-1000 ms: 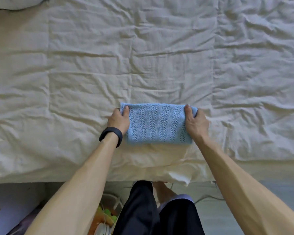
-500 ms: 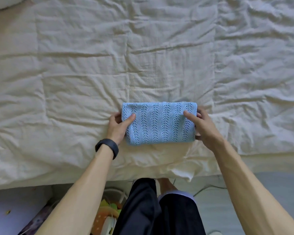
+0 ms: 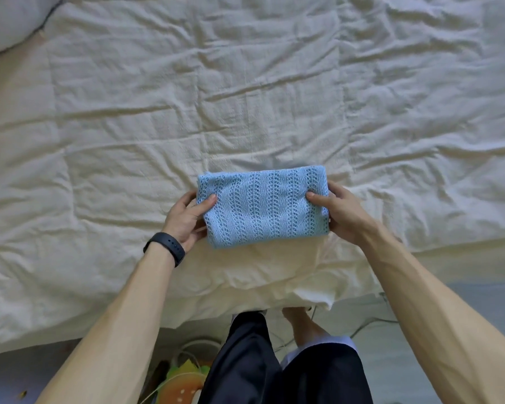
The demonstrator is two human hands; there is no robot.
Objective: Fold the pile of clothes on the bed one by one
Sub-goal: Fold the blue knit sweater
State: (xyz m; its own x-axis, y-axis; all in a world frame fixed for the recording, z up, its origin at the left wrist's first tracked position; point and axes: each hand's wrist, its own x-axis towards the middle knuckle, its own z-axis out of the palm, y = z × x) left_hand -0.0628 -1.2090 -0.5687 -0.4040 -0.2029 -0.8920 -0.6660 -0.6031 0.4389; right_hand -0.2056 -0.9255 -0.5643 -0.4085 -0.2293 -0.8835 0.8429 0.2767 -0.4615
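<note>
We're looking straight down at the bed (image 3: 105,287), spread with a rumpled cream quilt (image 3: 245,83), and right in the middle of the action is the blue knitted garment (image 3: 263,207), folded into a neat, thick rectangle with its openwork stripes running away from us. It sits close to the bed's near edge, and both hands have it by the ends. The left hand (image 3: 187,220) clamps the left end, thumb laid across the top and fingers curled round behind and beneath. The right hand (image 3: 340,212) mirrors it on the right end, thumb pressing into the knit, fingers wrapped round the side. We can't tell whether the bundle rests on the quilt or hangs just clear of it. A black wristband (image 3: 165,252) circles the left wrist. Far up in the left corner, a pale pillow (image 3: 9,21) peeks in. Down below the bed edge we see dark trousers (image 3: 274,360), a bare foot (image 3: 303,325) on the floor (image 3: 449,310), and beside them something orange and green (image 3: 184,383) that we can't make out.
</note>
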